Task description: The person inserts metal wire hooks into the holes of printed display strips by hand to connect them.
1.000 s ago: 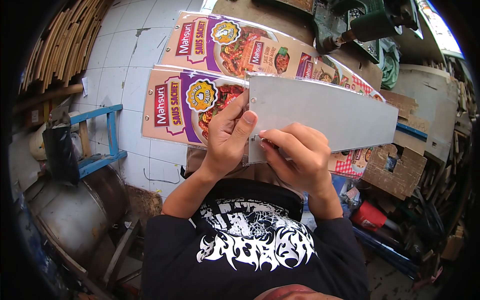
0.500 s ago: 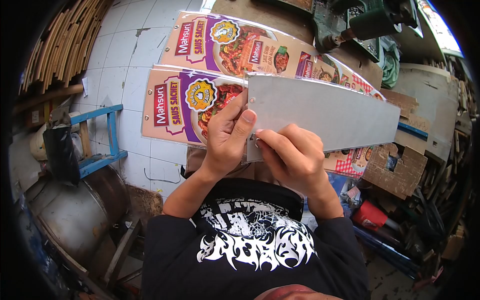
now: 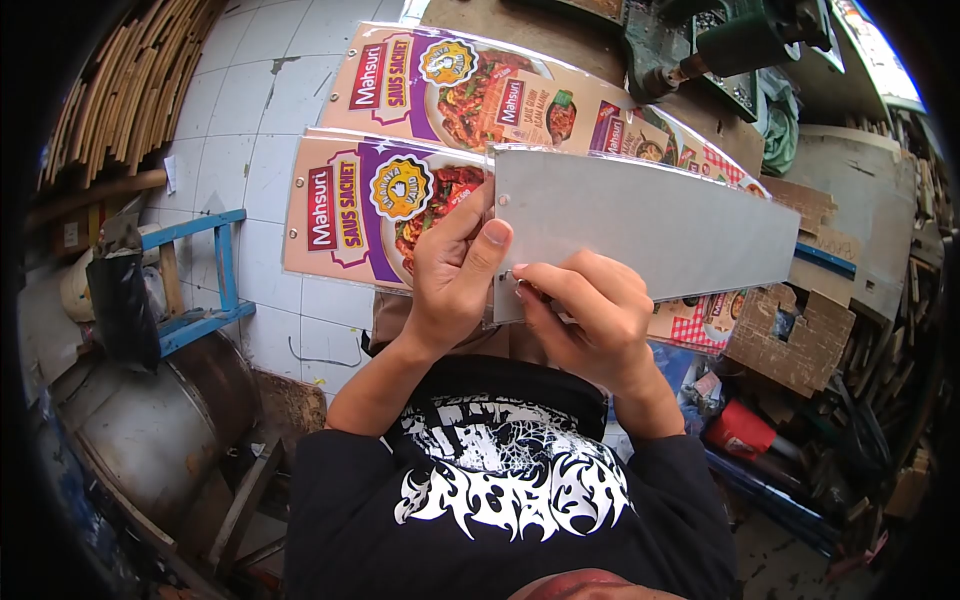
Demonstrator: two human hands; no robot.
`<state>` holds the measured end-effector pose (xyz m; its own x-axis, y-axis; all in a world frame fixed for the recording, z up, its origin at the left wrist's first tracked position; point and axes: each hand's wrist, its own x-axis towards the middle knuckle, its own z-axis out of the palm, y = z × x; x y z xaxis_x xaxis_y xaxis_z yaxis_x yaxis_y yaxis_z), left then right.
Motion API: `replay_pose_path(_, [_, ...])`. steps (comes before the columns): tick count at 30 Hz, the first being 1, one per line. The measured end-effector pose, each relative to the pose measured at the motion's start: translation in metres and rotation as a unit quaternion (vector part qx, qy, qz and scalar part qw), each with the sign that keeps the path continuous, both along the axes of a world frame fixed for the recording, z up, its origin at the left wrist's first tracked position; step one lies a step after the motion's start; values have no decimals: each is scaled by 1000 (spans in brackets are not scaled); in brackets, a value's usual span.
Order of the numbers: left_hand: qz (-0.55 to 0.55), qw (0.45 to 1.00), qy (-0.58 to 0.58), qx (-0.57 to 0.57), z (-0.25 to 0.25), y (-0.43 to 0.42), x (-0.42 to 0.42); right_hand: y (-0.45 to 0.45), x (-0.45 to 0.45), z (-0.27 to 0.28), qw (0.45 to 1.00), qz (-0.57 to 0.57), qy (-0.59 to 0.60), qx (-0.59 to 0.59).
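My left hand (image 3: 456, 262) grips the left edge of a grey sign panel (image 3: 650, 215), thumb on top and fingers behind. The panel lies grey side up, with clear plastic along its edges and a metal eyelet (image 3: 503, 200) near its upper left corner. My right hand (image 3: 590, 310) is closed in a pinch at the panel's lower left corner, by a small shiny metal bit too small to make out. Under the panel lies a printed sauce sign (image 3: 335, 215), picture side up. A second printed sauce sign (image 3: 400, 85) lies just beyond it.
A green drill press (image 3: 735, 50) stands on the wooden bench at the back right. Cut board pieces (image 3: 800, 340) lie to the right. On the left are a blue frame (image 3: 226, 265), a metal drum (image 3: 150, 420) and stacked wooden strips (image 3: 130, 85).
The fingertips of my right hand have shifted very slightly at the panel's corner. My left hand and the panel stay in place.
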<state>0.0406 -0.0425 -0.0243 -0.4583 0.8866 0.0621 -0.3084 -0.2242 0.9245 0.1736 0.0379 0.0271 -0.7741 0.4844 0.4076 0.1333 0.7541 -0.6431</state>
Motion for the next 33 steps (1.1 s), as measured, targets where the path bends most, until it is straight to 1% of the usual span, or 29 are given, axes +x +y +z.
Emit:
replay_pose_path(7, [15, 1000, -11, -9, 3, 2, 2, 3, 1, -2, 1000, 15, 8, 10])
replay_pose_path(9, [14, 1000, -11, -7, 1, 1, 1, 6, 2, -5, 998, 40, 12, 50])
replay_pose_path(12, [5, 1000, -5, -3, -3, 0, 0, 9, 2, -6, 995, 61, 27, 70])
replay_pose_path(17, [1, 1000, 5, -2, -3, 0, -1, 12, 3, -11, 993, 73, 39, 88])
replay_pose_path(19, [17, 1000, -7, -4, 0, 2, 1, 13, 2, -11, 992, 71, 45, 90])
replay_pose_path(25, [-2, 1000, -8, -4, -2, 1, -2, 11, 1, -10, 996, 51, 40, 57])
replay_pose_path(28, [-8, 999, -35, -1, -2, 2, -1, 10, -2, -11, 998, 21, 42, 43])
replay_pose_path(33, [-6, 1000, -24, 13, 0, 3, -2, 7, -5, -9, 999, -15, 37, -1])
